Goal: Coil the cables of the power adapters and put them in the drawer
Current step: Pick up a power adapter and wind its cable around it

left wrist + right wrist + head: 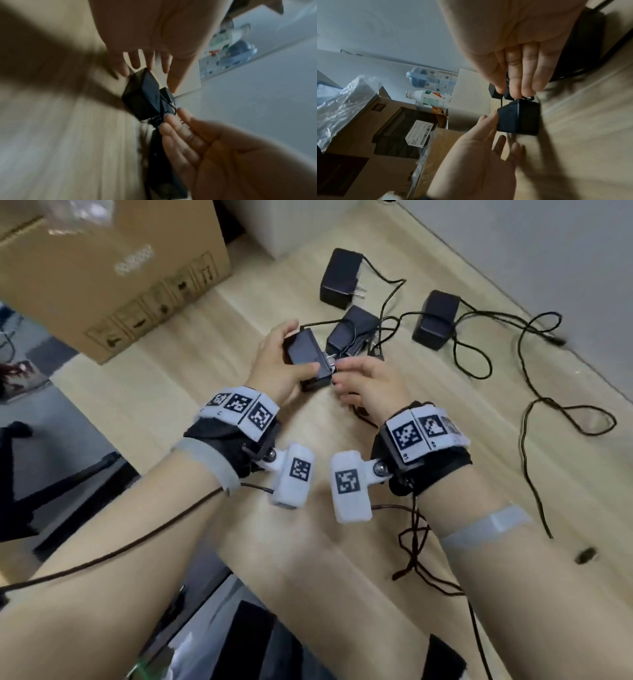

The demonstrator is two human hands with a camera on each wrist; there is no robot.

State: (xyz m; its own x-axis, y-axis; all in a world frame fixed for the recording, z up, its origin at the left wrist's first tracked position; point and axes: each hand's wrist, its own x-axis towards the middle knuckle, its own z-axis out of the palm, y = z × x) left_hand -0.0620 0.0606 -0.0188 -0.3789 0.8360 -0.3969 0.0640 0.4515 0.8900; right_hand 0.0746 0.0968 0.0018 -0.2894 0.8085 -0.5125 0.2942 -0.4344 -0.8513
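Observation:
My left hand grips a black power adapter just above the wooden table, thumb on its near side and fingers over its far end. My right hand has straight fingertips touching its pronged end, where a thin cable loops. The right wrist view shows this adapter between both hands. Three more black adapters lie beyond: one at the back, one just behind the hands, one to the right. Their loose cables sprawl to the right.
A large cardboard box stands on the table's far left. A grey wall runs along the right side. Bottles and an open carton stand beyond the table. Dark compartments show below the near edge.

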